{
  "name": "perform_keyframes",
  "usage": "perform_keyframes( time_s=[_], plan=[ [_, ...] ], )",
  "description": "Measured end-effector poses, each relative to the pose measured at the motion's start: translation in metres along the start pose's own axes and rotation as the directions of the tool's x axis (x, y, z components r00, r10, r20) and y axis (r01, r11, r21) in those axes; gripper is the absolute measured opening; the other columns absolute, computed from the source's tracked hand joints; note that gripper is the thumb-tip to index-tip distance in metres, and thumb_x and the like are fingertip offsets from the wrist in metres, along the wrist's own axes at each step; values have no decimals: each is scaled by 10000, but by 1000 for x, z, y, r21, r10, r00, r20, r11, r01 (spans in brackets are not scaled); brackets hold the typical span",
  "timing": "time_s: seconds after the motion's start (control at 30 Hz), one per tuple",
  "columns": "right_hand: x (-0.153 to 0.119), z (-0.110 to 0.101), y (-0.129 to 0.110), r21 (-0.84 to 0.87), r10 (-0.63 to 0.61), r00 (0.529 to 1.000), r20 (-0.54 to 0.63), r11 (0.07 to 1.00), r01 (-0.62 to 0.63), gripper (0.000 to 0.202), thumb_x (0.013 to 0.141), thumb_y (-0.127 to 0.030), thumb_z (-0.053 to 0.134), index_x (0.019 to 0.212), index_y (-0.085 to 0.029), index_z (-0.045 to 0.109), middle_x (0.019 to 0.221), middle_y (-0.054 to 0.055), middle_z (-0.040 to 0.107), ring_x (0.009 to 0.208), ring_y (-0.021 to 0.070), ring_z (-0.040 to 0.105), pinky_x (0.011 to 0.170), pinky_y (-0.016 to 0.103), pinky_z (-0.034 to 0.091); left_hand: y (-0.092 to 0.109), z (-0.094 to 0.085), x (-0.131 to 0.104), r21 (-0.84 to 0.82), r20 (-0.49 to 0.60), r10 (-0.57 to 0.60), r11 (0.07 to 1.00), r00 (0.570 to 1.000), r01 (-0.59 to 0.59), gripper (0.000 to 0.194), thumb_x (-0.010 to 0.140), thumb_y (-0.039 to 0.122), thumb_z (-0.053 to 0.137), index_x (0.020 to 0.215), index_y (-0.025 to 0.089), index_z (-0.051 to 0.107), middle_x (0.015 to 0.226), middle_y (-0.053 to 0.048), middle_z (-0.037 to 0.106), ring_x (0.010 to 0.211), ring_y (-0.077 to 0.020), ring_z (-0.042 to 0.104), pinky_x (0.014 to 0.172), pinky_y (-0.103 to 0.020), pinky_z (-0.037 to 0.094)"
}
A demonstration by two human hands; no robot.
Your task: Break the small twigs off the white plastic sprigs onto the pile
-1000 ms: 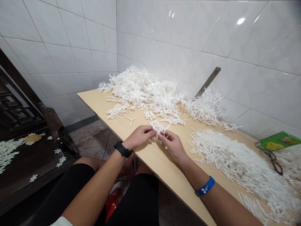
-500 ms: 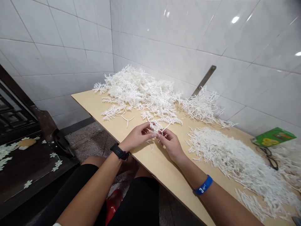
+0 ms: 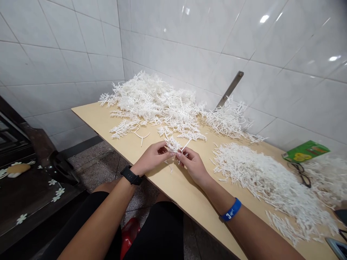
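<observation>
Between my two hands, just above the near edge of the board, is a white plastic branch piece with many fine twigs. My left hand pinches it from the left, thumb and fingers together. From the right, my right hand grips the same piece near a bare forked stem. Fingers hide where the parts meet. Behind my hands lies a large heap of white twiggy branches. Left of them rests a bare three-armed stem. A pile of small loose white sprigs spreads to the right.
The tan board meets the tiled wall. A metal bracket rises behind it. To the right are a green box, black glasses and a phone-like device. A dark wooden seat with white flower shapes stands left.
The view has shifted slightly, bringing the device at the lower right further into view. Both hands still hold the branch piece, whose twigs now fan upward more visibly.
</observation>
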State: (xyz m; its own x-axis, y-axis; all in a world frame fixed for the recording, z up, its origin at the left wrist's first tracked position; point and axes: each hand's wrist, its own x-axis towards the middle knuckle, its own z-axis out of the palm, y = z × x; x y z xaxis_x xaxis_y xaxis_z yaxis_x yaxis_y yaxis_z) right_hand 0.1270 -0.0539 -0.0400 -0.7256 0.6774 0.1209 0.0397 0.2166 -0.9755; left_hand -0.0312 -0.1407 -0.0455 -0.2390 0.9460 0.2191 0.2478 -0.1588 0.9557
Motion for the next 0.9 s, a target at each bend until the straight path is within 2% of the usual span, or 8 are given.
perform_keyframes(
  time_s=[0.1, 0.27, 0.53, 0.7, 0.9],
  plan=[
    [0, 0, 1, 52, -5, 1000, -18, 999, 6, 375, 764, -549, 678, 777, -185, 588, 678, -14, 540, 570, 111, 459, 536, 254, 390, -1, 0, -1, -13, 11, 12, 1000, 1000, -12, 241, 846, 381, 635, 851, 142, 670, 848, -45, 684, 812, -181, 609, 742, -284, 454],
    [1, 1, 4, 100, -28, 998, -47, 994, 33, 326, 750, -478, 707, 857, -183, 617, 763, 1, 584, 583, 104, 449, 526, 246, 382, -2, -1, -1, -80, 52, 48, 996, 997, -44, 274, 864, 380, 615, 970, 138, 689, 990, -79, 711, 933, -217, 629, 834, -319, 468],
    [1, 1, 6, 16, -15, 1000, -24, 1000, 15, 269, 764, -436, 665, 789, -172, 618, 702, -5, 548, 582, 112, 446, 529, 253, 364, -1, -2, -2, -70, 120, 25, 997, 992, -17, 302, 811, 366, 699, 1018, 153, 649, 967, -64, 693, 865, -188, 642, 768, -291, 488],
    [0, 1, 6, -36, -27, 1000, -4, 999, 27, 288, 786, -460, 646, 768, -176, 607, 681, -7, 531, 591, 120, 453, 538, 258, 369, -1, 0, -2, -103, 58, 23, 995, 998, -17, 280, 798, 395, 710, 915, 142, 679, 907, -59, 700, 848, -183, 630, 763, -279, 471],
    [-1, 1, 3, 20, -81, 992, 97, 997, 80, 327, 818, -503, 632, 840, -177, 617, 706, -2, 546, 598, 122, 458, 561, 263, 381, 0, 0, -2, -168, -15, -15, 986, 1000, 13, 297, 783, 419, 713, 843, 128, 701, 826, -61, 699, 784, -183, 619, 731, -280, 463]
  ],
)
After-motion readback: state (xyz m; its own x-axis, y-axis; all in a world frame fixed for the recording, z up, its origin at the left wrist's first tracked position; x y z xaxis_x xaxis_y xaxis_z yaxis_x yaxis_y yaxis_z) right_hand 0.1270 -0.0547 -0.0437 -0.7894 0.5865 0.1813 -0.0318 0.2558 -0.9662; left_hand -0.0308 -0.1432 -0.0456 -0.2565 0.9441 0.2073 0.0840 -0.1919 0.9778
